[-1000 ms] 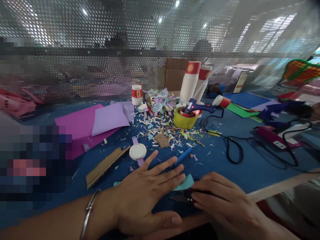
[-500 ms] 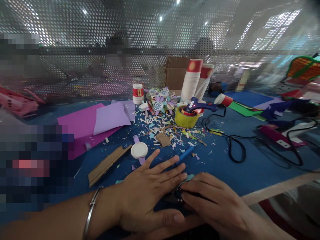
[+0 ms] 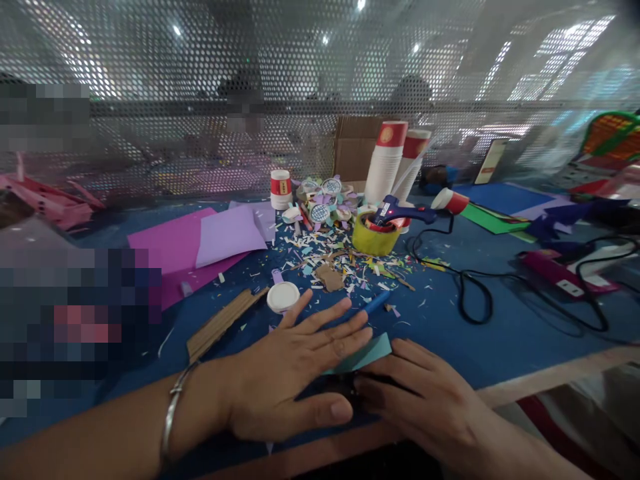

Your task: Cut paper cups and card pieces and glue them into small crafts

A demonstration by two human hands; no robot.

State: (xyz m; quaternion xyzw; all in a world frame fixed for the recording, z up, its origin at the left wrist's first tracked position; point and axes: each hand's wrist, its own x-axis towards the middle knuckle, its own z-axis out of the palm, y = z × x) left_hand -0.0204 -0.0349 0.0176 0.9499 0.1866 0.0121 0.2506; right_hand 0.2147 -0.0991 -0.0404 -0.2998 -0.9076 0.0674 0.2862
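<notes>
My left hand (image 3: 295, 367), with a silver bangle on its wrist, is spread out low over the table, fingers pointing right. Under and beside its fingertips, a piece of teal paper (image 3: 367, 355) sticks up at a slant. My right hand (image 3: 430, 393) is closed at the paper's right end, fingers bent over a dark object (image 3: 345, 385) that I cannot make out. Just beyond my left fingertips lies a blue pen-like stick (image 3: 379, 302). A white paper disc with purple strips (image 3: 283, 297), shaped like a watch, lies above my left thumb side.
Paper scraps (image 3: 320, 257) cover the middle. A glue gun (image 3: 400, 212) rests on a yellow tape roll (image 3: 373, 241), its black cord (image 3: 463, 300) looping right. Behind stand stacked paper cups (image 3: 385, 167). Corrugated cardboard (image 3: 225, 323) and purple sheets (image 3: 170, 250) lie left. A perforated screen (image 3: 300, 80) rises behind.
More of the teal paper shows between my hands, its edge raised. My left hand has shifted slightly left, its thumb higher. The view has moved a little.
</notes>
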